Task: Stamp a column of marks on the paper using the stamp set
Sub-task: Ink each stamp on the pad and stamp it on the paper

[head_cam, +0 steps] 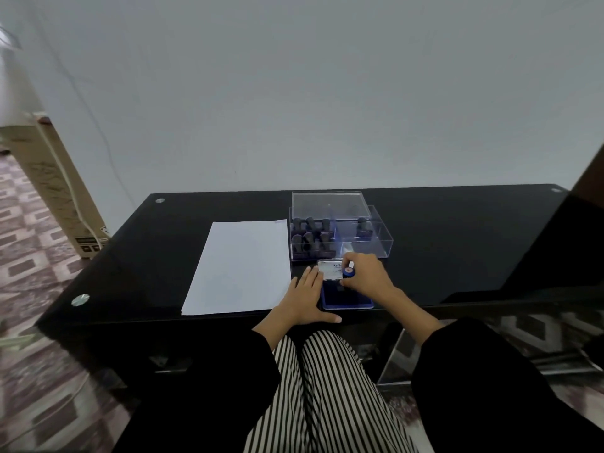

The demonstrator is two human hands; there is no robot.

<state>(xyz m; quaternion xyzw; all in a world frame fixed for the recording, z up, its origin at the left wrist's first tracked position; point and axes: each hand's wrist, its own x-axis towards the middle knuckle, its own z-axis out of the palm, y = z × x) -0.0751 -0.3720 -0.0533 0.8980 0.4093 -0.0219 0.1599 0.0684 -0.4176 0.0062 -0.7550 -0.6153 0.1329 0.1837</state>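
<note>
**Inking the stamp: risks from here**

Your right hand (366,276) has its fingers curled tight round a small blue stamp (349,271), held above the raised lid (330,269) of the open ink pad (346,299). Your left hand (307,299) lies flat with straight fingers on the table (457,250), against the pad's left edge. The paper (240,266) sits just left of that hand and looks unmarked.

The stamp appears tilted, so if you press it that way you could ink only one edge and print a partial mark. Lift your left hand and the pad may slide as you press. An inked stamp carried across could brush the paper early and smear it.

Your fingers hide most of the stamp, so I cannot tell its design or whether its face is inked. The stamps in the clear box (340,237) are dark and hard to tell apart.
</note>
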